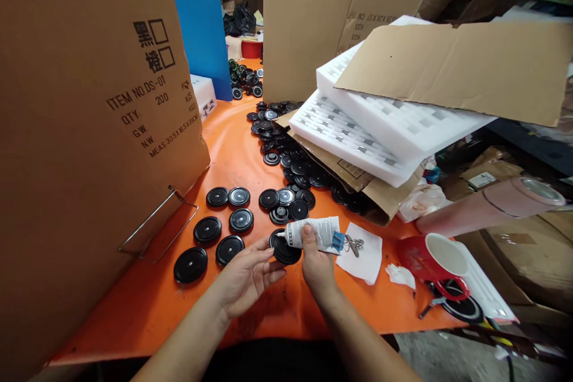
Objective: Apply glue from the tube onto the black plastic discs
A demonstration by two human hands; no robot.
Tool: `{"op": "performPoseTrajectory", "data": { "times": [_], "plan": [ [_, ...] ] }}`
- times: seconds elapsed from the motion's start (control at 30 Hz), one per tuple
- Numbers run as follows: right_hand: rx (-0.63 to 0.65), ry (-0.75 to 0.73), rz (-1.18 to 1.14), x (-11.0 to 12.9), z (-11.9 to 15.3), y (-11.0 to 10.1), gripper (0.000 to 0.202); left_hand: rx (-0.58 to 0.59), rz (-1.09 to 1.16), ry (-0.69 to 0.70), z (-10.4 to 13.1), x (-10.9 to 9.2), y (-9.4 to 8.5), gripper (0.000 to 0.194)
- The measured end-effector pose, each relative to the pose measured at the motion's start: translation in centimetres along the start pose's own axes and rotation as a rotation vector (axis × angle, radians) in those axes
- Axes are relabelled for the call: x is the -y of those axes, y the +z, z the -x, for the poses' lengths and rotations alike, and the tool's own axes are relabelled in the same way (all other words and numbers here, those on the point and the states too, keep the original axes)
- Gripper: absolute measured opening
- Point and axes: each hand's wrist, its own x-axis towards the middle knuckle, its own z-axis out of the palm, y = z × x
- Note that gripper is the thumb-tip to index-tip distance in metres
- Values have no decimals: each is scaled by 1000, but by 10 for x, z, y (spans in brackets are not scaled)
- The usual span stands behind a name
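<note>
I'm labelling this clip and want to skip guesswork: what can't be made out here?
Head view only:
- Print on the white squeeze tube in the right hand: too small.
- Nozzle tip: hidden against the black round plastic disc held by the left hand.
- Discs under the white foam trays: covered.
- Red mug contents: not readable.

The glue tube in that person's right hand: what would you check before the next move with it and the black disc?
1. Left hand has the black disc by its edge: ok.
2. Right hand grips the glue tube: ok.
3. Nozzle end points at the disc: ok, though whether it touches cannot be told.
4. Blue binder clip sits on the tube's tail: ok.
5. Red mug stands apart from the hands: ok.
6. Whether glue is coming out: cannot tell.
</note>
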Motion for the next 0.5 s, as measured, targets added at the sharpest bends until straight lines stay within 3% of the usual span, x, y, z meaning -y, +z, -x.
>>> {"op": "performPoseTrajectory", "data": {
  "times": [0.23,0.5],
  "plan": [
    [-5,-16,-16,3,-1,2,41,-63,-46,16,-2,0,2,27],
    [-19,-52,20,5,-12,-3,37,-131,-170,80,4,-4,7,40]
  ]
}}
